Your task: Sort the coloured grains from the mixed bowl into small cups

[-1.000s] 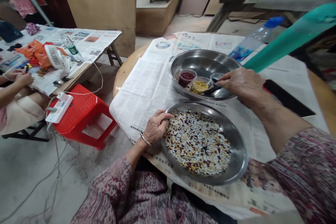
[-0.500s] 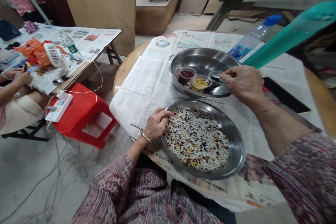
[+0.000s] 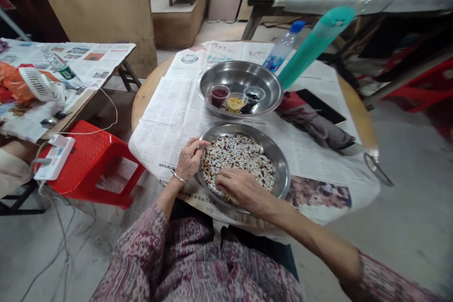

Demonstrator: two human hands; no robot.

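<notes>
A steel basin close to me holds white grains mixed with dark red, yellow and black pieces. My left hand is closed on its left rim. Over the near part of the mix is my right hand, its bent fingers together and down at the grains; whatever they pinch is hidden. Behind stands a second steel basin with three clear cups: one of red beans, one of yellow grains and one of black pieces.
Newspaper covers the round table. Beyond the far basin are a blue-capped bottle and a long green object. A folded umbrella and a black flat object lie right. A red stool bears a power strip.
My right hand has left the cups in the far basin and come down onto the grains in the near basin. My left hand keeps to the rim. The view has turned right.
</notes>
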